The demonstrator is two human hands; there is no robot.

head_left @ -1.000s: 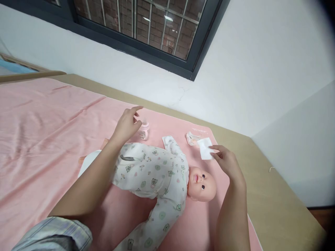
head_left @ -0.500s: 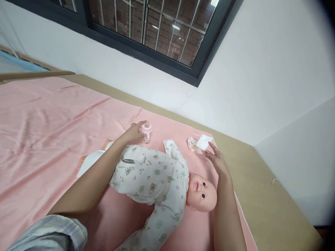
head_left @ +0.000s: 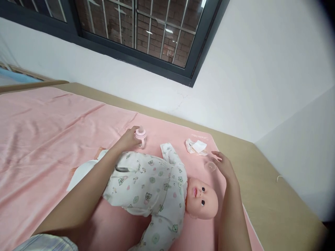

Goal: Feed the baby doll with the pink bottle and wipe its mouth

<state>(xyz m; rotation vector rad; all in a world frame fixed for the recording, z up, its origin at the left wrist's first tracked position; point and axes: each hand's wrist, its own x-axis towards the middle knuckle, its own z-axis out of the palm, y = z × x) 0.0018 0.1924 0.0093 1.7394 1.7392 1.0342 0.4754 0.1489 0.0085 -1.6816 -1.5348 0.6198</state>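
My left hand (head_left: 130, 140) is closed around a pink baby bottle (head_left: 141, 136) with a clear nipple, upright beyond the doll's body. My right hand (head_left: 225, 166) is at the right, fingers apart and nothing in them, beside a clear dome-shaped bottle cap (head_left: 210, 166) on the pink sheet. I cannot tell whether a fingertip touches the cap. Just past it, a white tissue (head_left: 199, 146) rests on a crumpled tissue packet (head_left: 190, 146). Between my arms a baby doll (head_left: 202, 198) lies on its back in a printed white outfit (head_left: 154, 181); my left forearm crosses over its legs.
The pink sheet (head_left: 86, 122) covers most of a wooden surface (head_left: 267, 202), which shows along the back and right. Behind it rises a white wall (head_left: 235, 104) with a dark-framed barred window (head_left: 146, 55). A wooden rail (head_left: 39, 84) stands at the far left.
My right hand has let go of the white tissue, which now lies on the packet, and has moved nearer to me, beside the clear cap. My left hand still holds the baby bottle.
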